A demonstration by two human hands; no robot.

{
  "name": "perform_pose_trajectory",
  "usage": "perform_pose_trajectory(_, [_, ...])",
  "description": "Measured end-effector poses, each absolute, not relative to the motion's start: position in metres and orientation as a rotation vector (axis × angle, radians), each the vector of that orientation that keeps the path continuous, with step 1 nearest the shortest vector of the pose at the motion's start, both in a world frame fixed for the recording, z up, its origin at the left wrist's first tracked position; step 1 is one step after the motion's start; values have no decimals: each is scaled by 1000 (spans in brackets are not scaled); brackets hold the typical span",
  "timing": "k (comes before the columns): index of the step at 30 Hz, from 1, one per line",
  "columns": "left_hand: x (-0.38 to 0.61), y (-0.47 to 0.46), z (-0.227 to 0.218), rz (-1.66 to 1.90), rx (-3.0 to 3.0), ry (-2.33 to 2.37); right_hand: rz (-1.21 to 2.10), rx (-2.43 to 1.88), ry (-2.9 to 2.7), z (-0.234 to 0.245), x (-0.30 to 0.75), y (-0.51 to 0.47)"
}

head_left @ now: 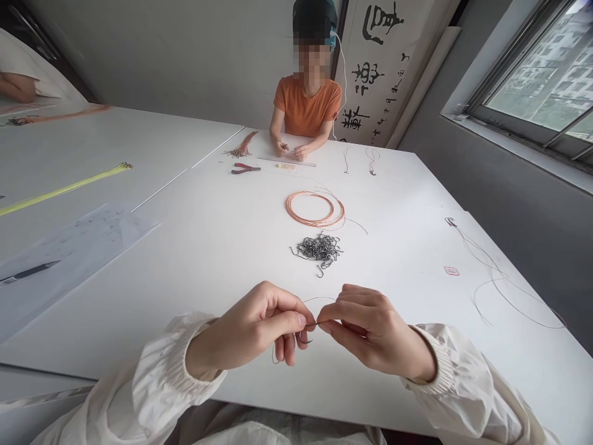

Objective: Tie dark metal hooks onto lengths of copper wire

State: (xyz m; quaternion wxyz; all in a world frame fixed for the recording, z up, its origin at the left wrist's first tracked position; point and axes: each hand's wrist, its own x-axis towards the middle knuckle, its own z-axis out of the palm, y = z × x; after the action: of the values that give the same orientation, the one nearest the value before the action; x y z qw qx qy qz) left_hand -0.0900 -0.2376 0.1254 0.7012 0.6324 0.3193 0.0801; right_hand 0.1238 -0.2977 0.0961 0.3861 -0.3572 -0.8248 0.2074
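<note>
My left hand (259, 324) pinches a dark fish hook (304, 339) between thumb and forefinger, with the bend of the hook hanging below the fingertips. Against its shank end, my right hand (370, 324) is closed in a pinch on a thin fishing line (319, 298). The line arches between the two hands, and part of it loops under my left fingers. Just past my hands lies a heap of loose dark hooks (319, 248). Beyond that heap rests a coil of copper-coloured line (290, 210).
Across the white table (208, 247) sits a person in an orange shirt (308, 108), both hands on the tabletop. Near them lie red-handled pliers (245, 168) and an orange bundle (244, 145). At right are tied lines (492, 266); at left, a sheet (88, 241) with a pen (30, 272).
</note>
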Motion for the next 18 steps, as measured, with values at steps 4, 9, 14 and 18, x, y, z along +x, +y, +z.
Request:
perform_pose_trajectory(4, [-89, -238, 125, 159, 1448, 740, 527, -907, -2104, 96, 124, -298])
perform_pose_trajectory(9, [-90, -239, 124, 160, 1477, 738, 528, -907, -2107, 96, 124, -298])
perform_pose_trajectory(14, [-88, -242, 124, 185, 1527, 795, 521, -922, -2111, 95, 124, -298])
perform_pose_trajectory(18, [-88, -244, 123, 197, 1567, 807, 519, -923, -2113, 94, 124, -298])
